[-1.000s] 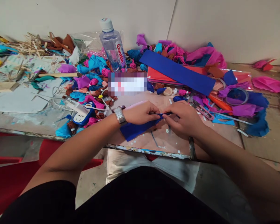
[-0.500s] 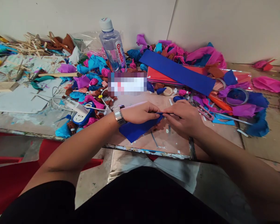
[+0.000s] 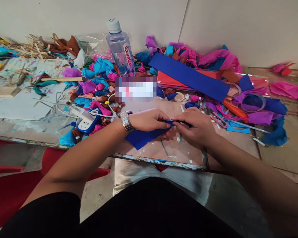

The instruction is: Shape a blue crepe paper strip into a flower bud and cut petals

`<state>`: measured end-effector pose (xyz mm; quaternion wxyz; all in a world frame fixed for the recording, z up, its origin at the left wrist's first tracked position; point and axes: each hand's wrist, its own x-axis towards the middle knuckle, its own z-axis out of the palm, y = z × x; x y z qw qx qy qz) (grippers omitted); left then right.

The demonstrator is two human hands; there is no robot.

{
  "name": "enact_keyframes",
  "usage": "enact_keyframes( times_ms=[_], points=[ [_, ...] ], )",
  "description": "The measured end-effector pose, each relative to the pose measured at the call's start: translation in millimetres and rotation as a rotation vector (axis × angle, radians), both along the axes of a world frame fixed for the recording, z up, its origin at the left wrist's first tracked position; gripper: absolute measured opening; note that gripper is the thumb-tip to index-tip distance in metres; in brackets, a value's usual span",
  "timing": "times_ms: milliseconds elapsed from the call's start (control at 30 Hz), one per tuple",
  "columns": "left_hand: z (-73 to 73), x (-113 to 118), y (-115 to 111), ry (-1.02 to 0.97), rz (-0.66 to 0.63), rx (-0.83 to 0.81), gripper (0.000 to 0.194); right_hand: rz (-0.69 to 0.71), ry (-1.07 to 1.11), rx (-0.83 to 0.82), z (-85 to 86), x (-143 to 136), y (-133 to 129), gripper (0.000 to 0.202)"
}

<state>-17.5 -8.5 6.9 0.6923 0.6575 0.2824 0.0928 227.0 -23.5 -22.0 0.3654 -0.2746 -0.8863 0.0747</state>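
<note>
A strip of dark blue crepe paper [image 3: 141, 138] hangs from my hands just above the table's front edge. My left hand [image 3: 151, 120], with a metal watch [image 3: 126, 121] on its wrist, pinches the strip's upper edge between thumb and fingers. My right hand [image 3: 195, 125] is closed on the paper's right end, its fingertips almost touching the left thumb. The paper looks gathered where the fingertips meet; the rest falls loose to the left. Beyond the hands, a longer blue paper strip [image 3: 188, 77] lies across a red paper pack [image 3: 176, 82].
A water bottle [image 3: 120, 49] stands at the back. Left of my hands are a blue and white power strip [image 3: 88, 122] and several twisted paper pieces. A pink cutter [image 3: 218, 119] and a tape roll [image 3: 253, 102] lie right. Wooden sticks [image 3: 36, 46] are heaped far left.
My hands stay nearly in place. The fingertips have drawn slightly apart, more blue paper shows between them, and left-hand fingers now show below the strip. The loose end has shifted slightly left.
</note>
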Motion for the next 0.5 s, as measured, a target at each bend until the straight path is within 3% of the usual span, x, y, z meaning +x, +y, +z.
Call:
enact_keyframes(
  times_ms=[233, 500],
  points=[
    [-3.5, 0.3, -0.6, -0.016, 0.046, -0.108, 0.026, 0.017, 0.028, -0.023, 0.2, 1.5, 0.6, 0.013],
    [2.7, 0.6, -2.5, -0.01, 0.095, -0.109, 0.025, 0.024, 0.03, -0.005, 4.6, -1.6, -2.2, 0.012]
  ],
)
